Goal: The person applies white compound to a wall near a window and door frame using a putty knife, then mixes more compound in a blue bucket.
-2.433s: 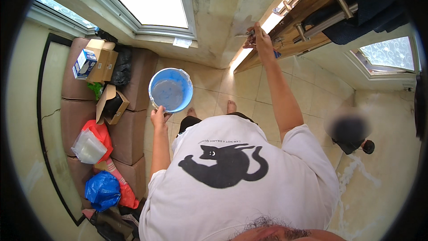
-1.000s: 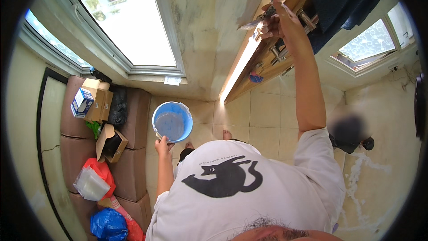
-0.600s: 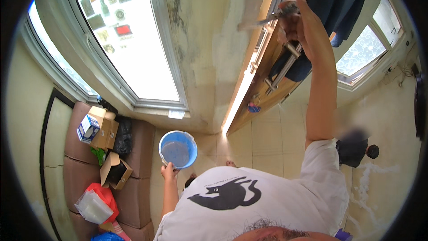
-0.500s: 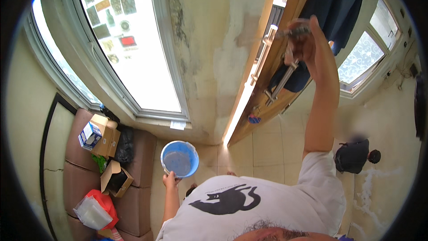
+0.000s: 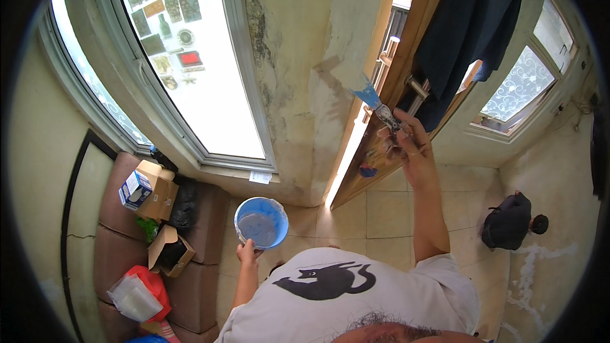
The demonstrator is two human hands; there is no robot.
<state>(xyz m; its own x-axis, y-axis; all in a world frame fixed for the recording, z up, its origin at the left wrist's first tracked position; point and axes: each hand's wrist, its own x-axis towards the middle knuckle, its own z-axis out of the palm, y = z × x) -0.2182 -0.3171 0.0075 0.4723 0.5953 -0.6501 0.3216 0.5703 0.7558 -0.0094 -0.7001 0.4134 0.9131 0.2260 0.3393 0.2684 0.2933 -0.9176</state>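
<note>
My left hand (image 5: 248,253) is closed on the near rim of a blue bucket (image 5: 284,228), which has grey-white paste (image 5: 257,225) inside and smears along its edge. In my raised right hand (image 5: 412,146) is a putty knife (image 5: 386,116), gripped by its stained handle. Its wide blade, looking bluish, points up and left toward the wall beside the door frame. Whether the blade touches the wall I cannot tell. The patchy, partly peeling wall (image 5: 298,121) stands ahead, with a shadow cast near the blade.
To the right, a wooden door (image 5: 432,19) stands ajar with dark clothes (image 5: 467,32) hanging on it. A bright window (image 5: 210,101) is at left. Boxes (image 5: 159,197) and bags lie on a brown sofa (image 5: 206,235). A black backpack (image 5: 507,221) sits at right.
My right hand has come down and a little left with the putty knife, from high by the door handle. The bucket stays in my left hand, nearly unmoved.
</note>
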